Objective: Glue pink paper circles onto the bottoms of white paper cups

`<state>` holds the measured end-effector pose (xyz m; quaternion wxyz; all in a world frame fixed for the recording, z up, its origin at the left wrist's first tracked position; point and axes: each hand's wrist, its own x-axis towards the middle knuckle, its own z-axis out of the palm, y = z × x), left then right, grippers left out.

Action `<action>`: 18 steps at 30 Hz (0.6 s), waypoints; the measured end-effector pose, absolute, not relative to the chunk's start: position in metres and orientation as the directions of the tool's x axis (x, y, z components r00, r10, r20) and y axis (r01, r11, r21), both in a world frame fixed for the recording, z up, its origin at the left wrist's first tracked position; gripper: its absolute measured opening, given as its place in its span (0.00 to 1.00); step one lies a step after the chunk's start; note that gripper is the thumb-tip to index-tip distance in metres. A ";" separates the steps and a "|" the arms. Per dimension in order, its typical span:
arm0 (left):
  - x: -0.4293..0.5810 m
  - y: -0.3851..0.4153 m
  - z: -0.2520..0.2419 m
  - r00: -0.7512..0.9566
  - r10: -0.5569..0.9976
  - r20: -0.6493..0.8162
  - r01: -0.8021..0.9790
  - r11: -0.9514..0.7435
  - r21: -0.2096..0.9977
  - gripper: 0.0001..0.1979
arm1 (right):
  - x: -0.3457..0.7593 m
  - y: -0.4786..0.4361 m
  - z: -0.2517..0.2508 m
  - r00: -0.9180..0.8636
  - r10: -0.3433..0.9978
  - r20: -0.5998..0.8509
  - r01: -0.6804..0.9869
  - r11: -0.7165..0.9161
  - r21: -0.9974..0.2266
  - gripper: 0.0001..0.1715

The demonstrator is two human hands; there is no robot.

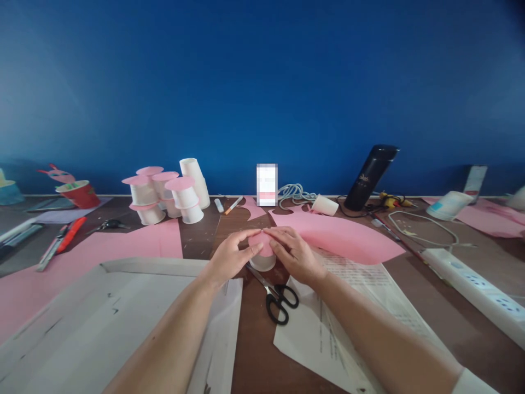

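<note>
A pink paper disc (261,238) rests on top of a short white paper cup (263,265) on the table. My left hand (228,256) holds the disc's left edge, thumb and fingers curled in. From the other side my right hand (298,255) grips the same disc, its thumb and fingertips pressed on the top. Black-handled scissors (280,302) lie just in front of the cup, blades pointing at it. Back left, several white cups (148,214) are stacked with pink discs (184,183) between and on top of them.
A large pink sheet (340,232) and printed paper (303,323) lie to the right. At left are a white box lid (135,306), a utility knife (61,241) and a red cup (82,195). A black flask (369,178) leans against the wall; a power strip (476,284) lies right.
</note>
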<state>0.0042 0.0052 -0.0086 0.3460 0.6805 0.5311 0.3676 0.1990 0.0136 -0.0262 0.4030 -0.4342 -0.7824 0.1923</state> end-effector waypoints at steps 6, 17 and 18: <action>0.006 0.004 -0.005 0.165 0.981 0.100 0.421 -0.162 0.893 0.23 | 0.199 0.013 -0.026 -0.299 0.841 0.450 0.517 0.539 -0.664 0.20; 0.005 0.002 -0.001 0.200 0.977 0.068 0.326 -0.132 0.936 0.22 | 0.198 0.012 -0.023 -0.294 0.832 0.471 0.504 0.554 -0.663 0.19; 0.005 0.002 -0.001 0.196 0.978 0.068 0.340 -0.133 0.931 0.22 | 0.198 0.012 -0.023 -0.293 0.832 0.471 0.505 0.553 -0.663 0.19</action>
